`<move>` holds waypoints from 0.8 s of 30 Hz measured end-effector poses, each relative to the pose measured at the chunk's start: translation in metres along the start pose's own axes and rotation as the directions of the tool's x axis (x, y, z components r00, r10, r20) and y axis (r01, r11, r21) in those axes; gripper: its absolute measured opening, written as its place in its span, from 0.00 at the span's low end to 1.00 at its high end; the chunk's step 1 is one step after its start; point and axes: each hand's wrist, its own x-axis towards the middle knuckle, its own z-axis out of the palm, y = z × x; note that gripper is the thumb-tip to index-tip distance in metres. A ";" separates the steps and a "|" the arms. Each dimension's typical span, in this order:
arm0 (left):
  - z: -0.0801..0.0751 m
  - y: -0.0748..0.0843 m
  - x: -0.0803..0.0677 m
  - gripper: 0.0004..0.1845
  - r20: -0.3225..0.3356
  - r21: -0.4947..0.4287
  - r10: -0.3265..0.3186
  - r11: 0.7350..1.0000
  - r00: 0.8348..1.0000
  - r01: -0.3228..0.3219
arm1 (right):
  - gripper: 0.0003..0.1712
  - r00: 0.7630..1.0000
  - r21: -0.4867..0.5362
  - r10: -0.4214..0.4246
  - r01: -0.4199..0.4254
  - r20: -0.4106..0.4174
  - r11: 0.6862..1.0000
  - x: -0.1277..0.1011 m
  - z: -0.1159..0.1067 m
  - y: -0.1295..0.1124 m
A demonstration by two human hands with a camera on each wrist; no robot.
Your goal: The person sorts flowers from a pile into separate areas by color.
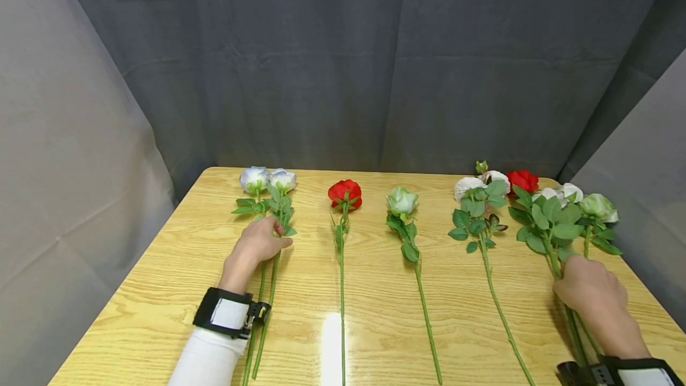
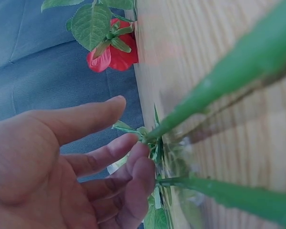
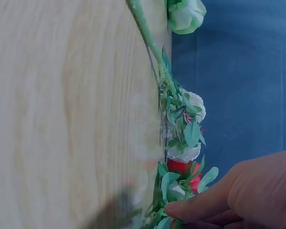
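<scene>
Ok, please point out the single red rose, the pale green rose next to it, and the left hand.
Red rose point(image 1: 345, 193), head view, on its bloom.
Pale green rose point(image 1: 402, 201), head view, on its bloom.
Left hand point(image 1: 256, 247), head view, on its back.

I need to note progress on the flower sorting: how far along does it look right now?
Laid out apart on the table: two pale roses, a red rose, a pale green rose and a white sprig. In hand: the left hand rests on the pale pair's stems; the right hand is on the mixed bunch. That bunch looks left to separate.
</scene>
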 end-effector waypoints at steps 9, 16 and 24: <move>0.000 0.001 0.001 0.15 -0.014 -0.003 0.002 1.000 1.000 -0.002 | 0.18 0.993 0.017 -0.055 0.057 -0.104 0.998 -0.005 -0.001 -0.005; 0.001 0.002 0.003 0.14 -0.021 -0.007 0.005 1.000 1.000 -0.005 | 0.22 0.987 0.044 -0.076 0.083 -0.138 0.996 -0.007 -0.001 -0.014; 0.002 0.004 0.003 0.14 -0.035 -0.021 0.022 1.000 0.999 -0.022 | 0.13 0.990 0.064 -0.082 0.090 -0.118 0.994 -0.002 -0.005 -0.026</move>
